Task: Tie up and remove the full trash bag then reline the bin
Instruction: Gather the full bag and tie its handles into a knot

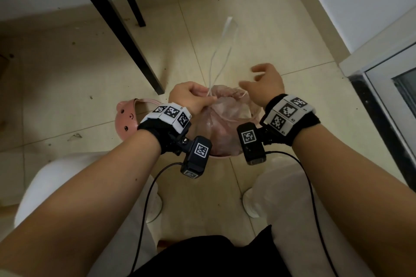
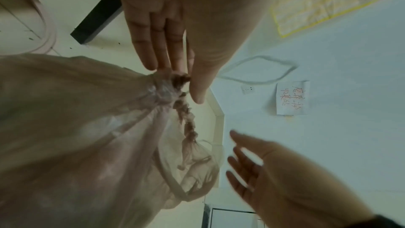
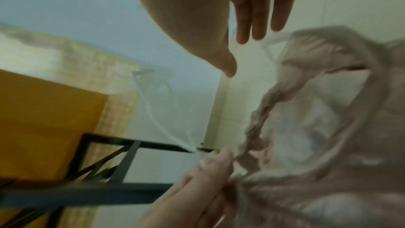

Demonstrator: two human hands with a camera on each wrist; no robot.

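A full, pinkish translucent trash bag (image 1: 225, 117) sits in a pink bin (image 1: 219, 157) between my knees. Its mouth is gathered into a puckered neck (image 2: 166, 86). My left hand (image 1: 209, 99) pinches that neck together with the white drawstring (image 1: 225, 36), whose long loop stands up over the floor. In the left wrist view the thumb (image 2: 200, 82) presses the string against the fingers. My right hand (image 1: 247, 76) hovers just right of the bag mouth, fingers spread, holding nothing. In the right wrist view its fingers (image 3: 252, 16) are straight above the bag (image 3: 317, 127).
A pink bin lid with a bear face (image 1: 127, 119) lies on the tiled floor left of the bin. Black table legs (image 1: 126, 29) slant down at the back left. A door frame (image 1: 382, 87) runs along the right. My white shoes (image 1: 249, 204) flank the bin.
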